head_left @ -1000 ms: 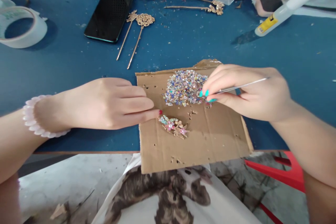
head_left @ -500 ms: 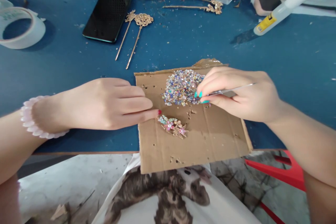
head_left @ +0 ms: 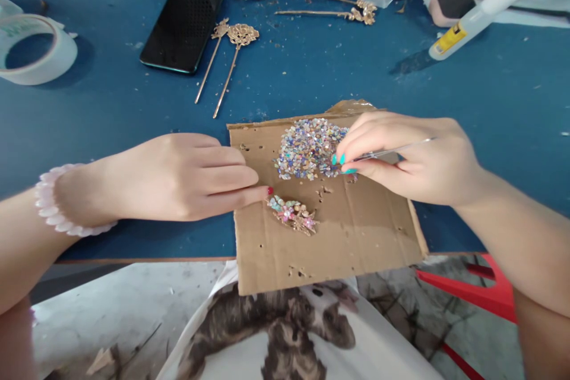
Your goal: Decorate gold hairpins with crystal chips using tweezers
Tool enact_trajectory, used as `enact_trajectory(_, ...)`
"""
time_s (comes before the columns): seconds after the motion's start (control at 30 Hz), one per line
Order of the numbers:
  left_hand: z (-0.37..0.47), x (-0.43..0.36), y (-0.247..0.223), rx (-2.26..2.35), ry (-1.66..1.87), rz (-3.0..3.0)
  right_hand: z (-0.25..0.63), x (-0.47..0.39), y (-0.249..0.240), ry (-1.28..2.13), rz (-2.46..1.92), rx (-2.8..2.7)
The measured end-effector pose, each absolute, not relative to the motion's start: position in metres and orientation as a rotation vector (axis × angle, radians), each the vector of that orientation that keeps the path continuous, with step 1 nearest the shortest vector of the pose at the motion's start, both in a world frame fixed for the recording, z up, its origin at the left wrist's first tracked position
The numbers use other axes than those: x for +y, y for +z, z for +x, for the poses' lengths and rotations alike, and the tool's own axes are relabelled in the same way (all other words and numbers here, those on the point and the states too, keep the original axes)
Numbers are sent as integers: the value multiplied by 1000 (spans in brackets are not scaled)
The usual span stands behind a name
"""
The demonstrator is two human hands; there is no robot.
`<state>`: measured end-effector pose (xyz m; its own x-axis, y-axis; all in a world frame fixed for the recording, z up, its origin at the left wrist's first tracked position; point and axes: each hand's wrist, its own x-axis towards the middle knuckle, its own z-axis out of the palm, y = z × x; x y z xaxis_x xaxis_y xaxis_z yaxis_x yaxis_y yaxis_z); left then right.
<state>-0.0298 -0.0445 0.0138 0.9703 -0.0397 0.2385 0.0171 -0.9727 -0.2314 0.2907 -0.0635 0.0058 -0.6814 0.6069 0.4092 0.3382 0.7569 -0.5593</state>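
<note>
With its fingers pinched together, my right hand [head_left: 405, 157] grips metal tweezers [head_left: 401, 147]. Their tips reach the right side of a heap of small multicoloured stones [head_left: 305, 148] on a piece of cardboard [head_left: 356, 237]. My left hand [head_left: 200, 178] has its fingers folded and its index fingertip at the left end of a gold hair ornament [head_left: 291, 214]; the thumb is hidden. The ornament lies on the cardboard below the heap, bearing pink flowers and pale green and peach stones.
Beyond the cardboard lie two gold hairpins [head_left: 236, 53], a black phone [head_left: 182, 24] and more gold hairpins [head_left: 329, 12]. A tape roll [head_left: 62, 59] is at the left, a yellow-labelled glue bottle [head_left: 467, 27] at the right. The blue table's front edge [head_left: 146, 259] runs under the cardboard.
My right hand has shifted very slightly to the right with the tweezers. My left hand and the hair ornament have stayed in place.
</note>
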Motion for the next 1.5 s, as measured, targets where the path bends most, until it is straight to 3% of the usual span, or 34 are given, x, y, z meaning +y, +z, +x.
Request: enact_trajectory(1.5,-30,-44,15,16,-351,-2916,302,-59,13,513,-835,-2399)
